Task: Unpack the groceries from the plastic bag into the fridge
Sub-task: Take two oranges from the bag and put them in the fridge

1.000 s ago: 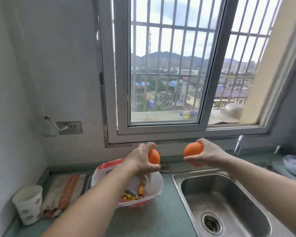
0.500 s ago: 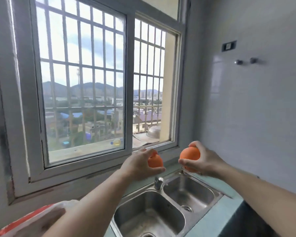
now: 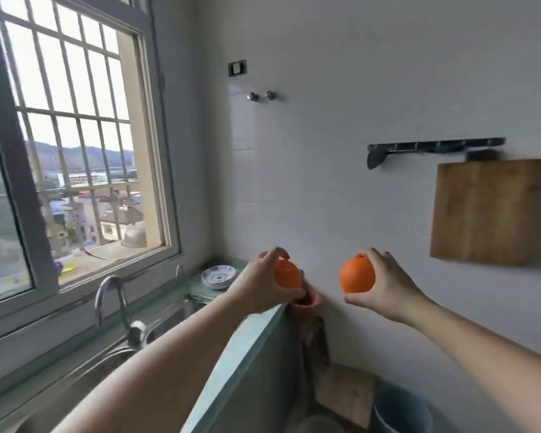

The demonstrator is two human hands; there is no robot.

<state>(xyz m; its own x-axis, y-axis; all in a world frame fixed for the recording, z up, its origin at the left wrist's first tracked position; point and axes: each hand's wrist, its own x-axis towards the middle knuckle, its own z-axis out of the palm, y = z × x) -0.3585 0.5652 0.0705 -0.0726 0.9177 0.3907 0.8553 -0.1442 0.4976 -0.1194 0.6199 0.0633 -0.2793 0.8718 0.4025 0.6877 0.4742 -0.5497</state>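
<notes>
My left hand (image 3: 260, 284) grips a small orange (image 3: 287, 274), held in the air above the right end of the counter. My right hand (image 3: 384, 285) grips a second, rounder orange (image 3: 356, 275) in front of the white tiled wall. Both arms reach forward at about the same height, roughly a hand's width apart. The plastic bag and the fridge are out of view.
A steel sink with a curved tap (image 3: 111, 303) runs along the barred window (image 3: 69, 145) at left. Stacked blue-patterned plates (image 3: 218, 276) sit at the counter's far end. A wooden cutting board (image 3: 486, 212) hangs on the right wall. A blue bucket (image 3: 400, 410) stands on the floor below.
The view has swung to the right, from the bag and sink to the right-hand wall. Both hands keep hold of their oranges and have travelled along with the turn.
</notes>
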